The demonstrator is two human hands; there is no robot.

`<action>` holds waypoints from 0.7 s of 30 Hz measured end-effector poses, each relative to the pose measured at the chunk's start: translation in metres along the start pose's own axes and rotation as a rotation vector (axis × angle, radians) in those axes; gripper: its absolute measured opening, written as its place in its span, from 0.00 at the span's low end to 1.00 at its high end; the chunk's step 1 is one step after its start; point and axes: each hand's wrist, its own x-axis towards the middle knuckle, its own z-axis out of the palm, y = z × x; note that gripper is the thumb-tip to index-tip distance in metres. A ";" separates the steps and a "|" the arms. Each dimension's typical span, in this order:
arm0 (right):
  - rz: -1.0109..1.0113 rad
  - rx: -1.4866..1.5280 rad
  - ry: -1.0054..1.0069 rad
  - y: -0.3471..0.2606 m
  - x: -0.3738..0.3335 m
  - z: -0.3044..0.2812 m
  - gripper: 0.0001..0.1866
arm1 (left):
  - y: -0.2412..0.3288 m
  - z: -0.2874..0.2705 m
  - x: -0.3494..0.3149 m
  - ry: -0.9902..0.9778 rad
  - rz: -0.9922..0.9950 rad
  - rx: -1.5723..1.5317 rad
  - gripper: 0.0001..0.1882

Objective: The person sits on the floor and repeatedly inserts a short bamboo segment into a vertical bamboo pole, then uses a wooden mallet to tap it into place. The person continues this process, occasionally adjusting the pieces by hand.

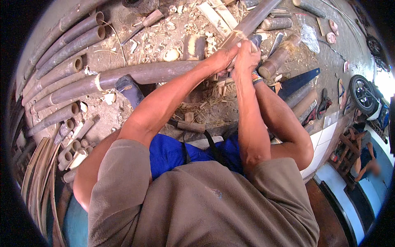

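My two hands are pressed close together at the near end of a thick brown bamboo pole (256, 19), which slants away toward the far right. The pole has a pale, shaved patch (231, 40) right by my fingers. My left hand (224, 60) is curled round the pole's end from the left. Beside it, touching, my right hand (246, 59) is closed in a fist; its grip hides what is inside. Curled shavings and chips (193, 29) lie around the pole. Under my left forearm runs a long bamboo pole (135, 75), lying crosswise.
More bamboo poles (70, 68) lie at the left, beside split strips (39, 181). A handsaw (299, 83) and short bamboo pieces (279, 61) are at the right. A handled tool (144, 25) lies far left. A person (364, 160) sits beyond, near a motorcycle (364, 96).
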 end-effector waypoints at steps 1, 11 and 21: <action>0.015 -0.013 0.034 0.001 -0.007 -0.008 0.17 | -0.001 -0.001 0.000 -0.027 -0.036 0.132 0.48; 0.136 0.466 -0.371 0.009 0.012 0.044 0.16 | 0.015 -0.040 -0.016 0.193 -0.051 0.243 0.52; 0.122 -0.060 -1.140 -0.014 -0.008 0.107 0.24 | -0.039 -0.009 -0.061 0.903 0.119 -0.133 0.48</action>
